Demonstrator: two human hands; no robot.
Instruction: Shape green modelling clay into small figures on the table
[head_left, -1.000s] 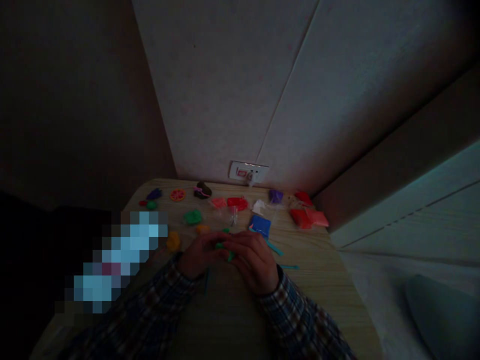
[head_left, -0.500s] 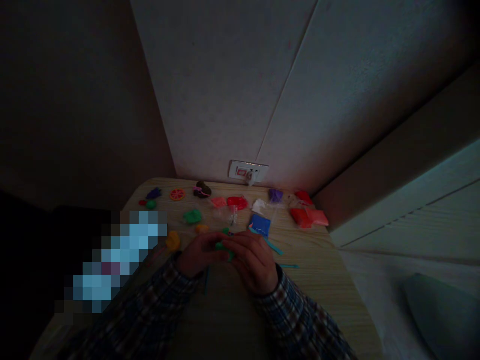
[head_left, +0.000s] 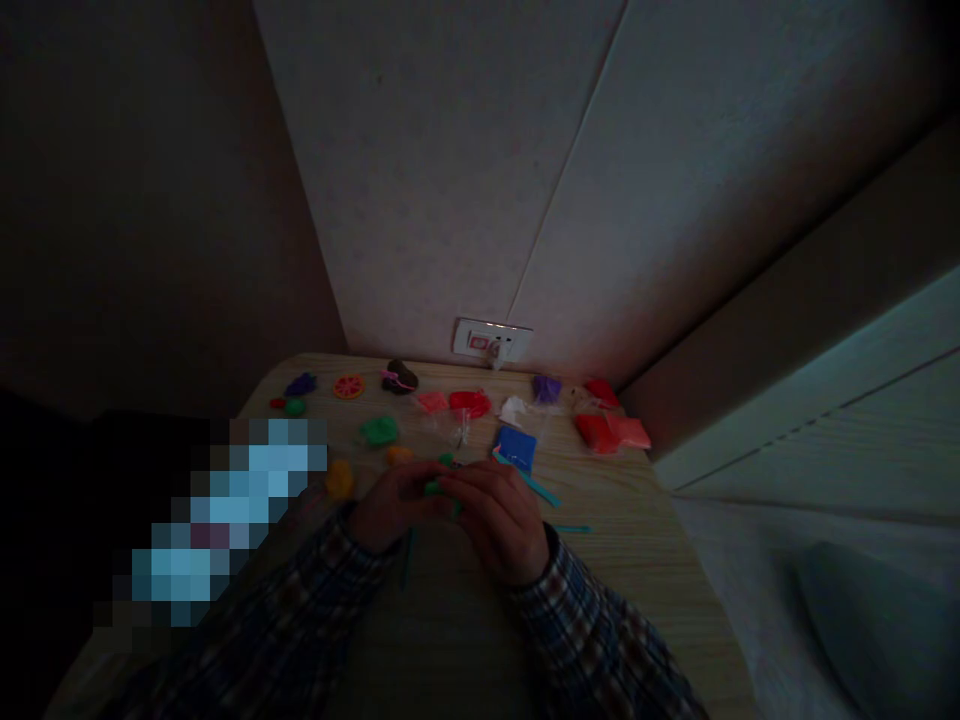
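Near the middle of the wooden table, my left hand [head_left: 388, 508] and my right hand [head_left: 501, 515] meet around a piece of green modelling clay [head_left: 433, 488]. The fingers of both hands are bent against the clay, hiding much of its shape. An orange lump [head_left: 398, 455] lies just beyond my left fingers, and a yellow lump [head_left: 340, 480] sits left of that hand. Beyond my right hand is a blue clay packet [head_left: 516, 446], with a light-blue modelling tool [head_left: 544, 490] beside it. Another thin blue tool [head_left: 574, 528] lies to the right.
Along the back are a purple shape [head_left: 301, 384], a citrus-slice shape [head_left: 349, 386], a brown piece [head_left: 400, 377], and red [head_left: 470, 403] and purple [head_left: 547, 389] clay packets. More red packets [head_left: 598, 433] lie at right. A wall socket [head_left: 493, 341] holds a plug. A blurred-out patch covers the left edge.
The whole view has shifted slightly, so the table and hands appear a little further left. Both hands keep hold of the green clay, with only slight finger movement.
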